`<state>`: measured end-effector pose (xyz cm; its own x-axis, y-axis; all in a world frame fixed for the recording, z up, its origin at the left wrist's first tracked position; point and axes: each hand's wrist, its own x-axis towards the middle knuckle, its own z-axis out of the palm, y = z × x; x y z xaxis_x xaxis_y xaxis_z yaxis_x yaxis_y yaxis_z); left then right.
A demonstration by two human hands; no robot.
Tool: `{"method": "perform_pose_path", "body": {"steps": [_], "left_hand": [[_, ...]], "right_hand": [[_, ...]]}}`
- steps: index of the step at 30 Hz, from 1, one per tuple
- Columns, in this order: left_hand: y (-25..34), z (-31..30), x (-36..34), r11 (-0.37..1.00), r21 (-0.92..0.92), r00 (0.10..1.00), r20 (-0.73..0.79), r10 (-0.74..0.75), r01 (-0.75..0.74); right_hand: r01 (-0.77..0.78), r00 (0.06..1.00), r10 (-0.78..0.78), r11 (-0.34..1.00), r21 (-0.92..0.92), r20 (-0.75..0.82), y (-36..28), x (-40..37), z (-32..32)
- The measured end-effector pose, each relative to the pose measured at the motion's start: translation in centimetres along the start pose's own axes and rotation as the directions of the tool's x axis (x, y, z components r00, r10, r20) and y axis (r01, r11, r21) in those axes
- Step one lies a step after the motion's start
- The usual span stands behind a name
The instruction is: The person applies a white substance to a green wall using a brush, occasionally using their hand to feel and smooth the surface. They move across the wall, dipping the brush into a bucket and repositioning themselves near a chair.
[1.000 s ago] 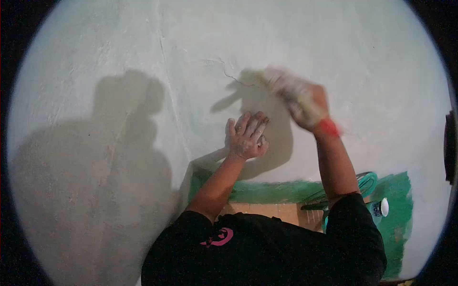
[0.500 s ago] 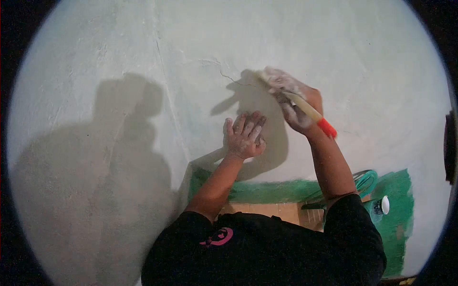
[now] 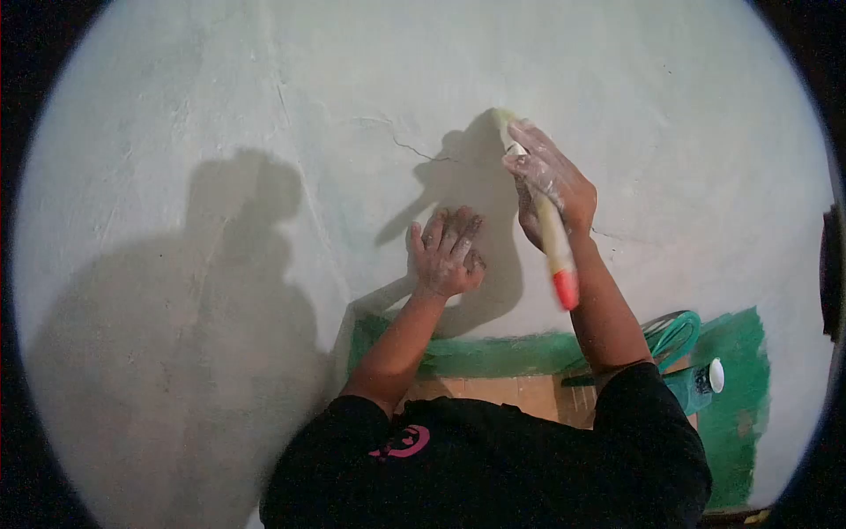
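My right hand point(image 3: 555, 185), dusted white, is closed around a paintbrush point(image 3: 553, 231) with a pale handle and a red end. The brush's pale bristle end point(image 3: 502, 119) points up against the whitish wall point(image 3: 379, 70), near a dark crack point(image 3: 414, 148). The red end hangs down beside my right forearm. Lower and to the left, my left hand point(image 3: 447, 256) lies against the wall with its fingers spread, greyish dust on them, holding nothing visible.
Green paint point(image 3: 502, 355) borders the wall low down, with a wider green patch point(image 3: 731, 423) at lower right. A coiled green hose point(image 3: 679, 335) and a white cup point(image 3: 715, 376) are near my right elbow. Brown tiles point(image 3: 529, 395) show below. Shadows fall on the wall.
The paintbrush has swung more upright in my right hand, its red end moving down and left and its bristles slightly up and right. My left hand stays in nearly the same place.
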<state>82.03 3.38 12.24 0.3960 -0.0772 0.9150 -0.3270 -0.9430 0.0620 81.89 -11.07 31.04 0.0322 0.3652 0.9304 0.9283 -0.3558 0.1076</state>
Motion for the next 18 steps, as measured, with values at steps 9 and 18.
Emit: {"method": "perform_pose_path", "body": {"steps": [9, 18], "left_hand": [[14.7, -2.9, -5.3, 0.963, -0.223, 0.883, 0.468, -0.028, 0.149], [15.2, -1.1, -8.7, 0.986, -0.059, 0.655, 0.753, -0.058, 0.154]], "right_hand": [[-0.052, 0.815, -0.143, 0.947, 0.316, 0.562, -3.3, 0.0, -6.3], [0.066, 0.856, -0.163, 0.976, 0.208, 0.491, -3.9, -1.1, -4.9]]}}
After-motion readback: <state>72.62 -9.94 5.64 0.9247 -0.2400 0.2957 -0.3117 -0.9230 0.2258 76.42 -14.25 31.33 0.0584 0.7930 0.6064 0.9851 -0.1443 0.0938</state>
